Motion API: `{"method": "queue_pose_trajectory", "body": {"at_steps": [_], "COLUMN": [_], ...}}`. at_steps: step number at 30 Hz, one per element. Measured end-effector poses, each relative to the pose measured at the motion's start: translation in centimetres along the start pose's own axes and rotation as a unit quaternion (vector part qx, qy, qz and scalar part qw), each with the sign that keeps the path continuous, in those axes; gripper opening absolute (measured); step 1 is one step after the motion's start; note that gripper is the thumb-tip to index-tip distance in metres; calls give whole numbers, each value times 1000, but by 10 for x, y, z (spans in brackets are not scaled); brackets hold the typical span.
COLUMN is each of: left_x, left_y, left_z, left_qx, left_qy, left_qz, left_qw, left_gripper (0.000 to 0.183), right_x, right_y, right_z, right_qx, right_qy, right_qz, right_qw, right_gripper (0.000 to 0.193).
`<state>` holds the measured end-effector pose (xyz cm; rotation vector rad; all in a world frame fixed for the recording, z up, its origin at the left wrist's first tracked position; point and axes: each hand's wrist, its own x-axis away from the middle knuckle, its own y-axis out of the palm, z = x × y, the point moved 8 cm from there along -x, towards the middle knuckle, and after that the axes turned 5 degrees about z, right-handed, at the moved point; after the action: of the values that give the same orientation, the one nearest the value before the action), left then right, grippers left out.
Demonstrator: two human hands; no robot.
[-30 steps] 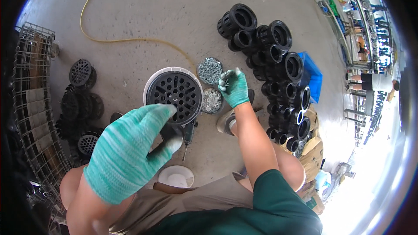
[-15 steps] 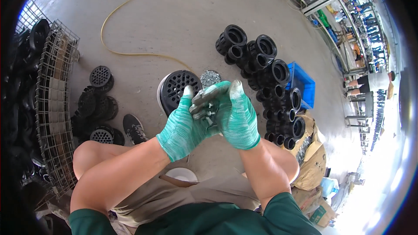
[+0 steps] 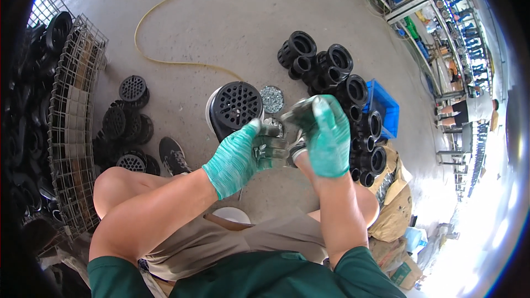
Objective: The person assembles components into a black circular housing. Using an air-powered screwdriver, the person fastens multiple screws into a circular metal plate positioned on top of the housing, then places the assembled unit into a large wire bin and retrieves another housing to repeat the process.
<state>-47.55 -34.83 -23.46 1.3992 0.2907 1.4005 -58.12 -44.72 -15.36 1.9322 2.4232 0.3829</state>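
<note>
My left hand (image 3: 234, 157), in a green glove with dark-coated fingers, is curled with small metal screws (image 3: 258, 152) in its palm. Its thumb points toward a black, perforated round grate (image 3: 237, 105), which rests on a round, pale-rimmed stand. A small bright bit shows on the grate's face. To the right, apart from the left, my right hand (image 3: 327, 138) wears the same kind of glove. Its fingers bend together under the thumb, and what they hold is hidden. Beyond the hands sits a round heap of small metal pieces (image 3: 271, 99), with a second, partly covered heap (image 3: 274, 127) nearer.
Stacked black pipe fittings (image 3: 331, 77) stand to the right beside a blue crate (image 3: 383, 107) and a brown sack (image 3: 395, 204). On the left are piled grates (image 3: 132, 89) and a wire cage (image 3: 72, 127) of black parts. A yellow hose (image 3: 138, 44) crosses the floor.
My hands were cupped together over the screws; now they are apart. The right has moved to the right, while the left keeps screws in its palm. The view has shifted slightly.
</note>
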Motion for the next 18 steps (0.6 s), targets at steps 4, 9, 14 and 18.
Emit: {"method": "queue_pose_trajectory", "body": {"at_steps": [4,9,14,18], "left_x": [9,7,17,19], "left_y": [-9,-26,-21,-10], "left_z": [2,-16,-24,-30], "left_qx": [-68,-113,-98,-121], "left_qy": [62,28,-52,-129], "left_qz": [49,11,-10,-23], "left_qw": [995,993,994,984], "left_gripper": [41,35,29,27], "right_x": [-63,-97,-130,-120], "right_y": [-86,-146,-163,-221], "right_z": [100,228,271,336], "right_qx": [10,104,129,451], "right_qy": [123,304,285,201], "right_qz": [72,82,59,-28], "right_qw": [990,943,948,869], "right_gripper": [10,18,28,33]}}
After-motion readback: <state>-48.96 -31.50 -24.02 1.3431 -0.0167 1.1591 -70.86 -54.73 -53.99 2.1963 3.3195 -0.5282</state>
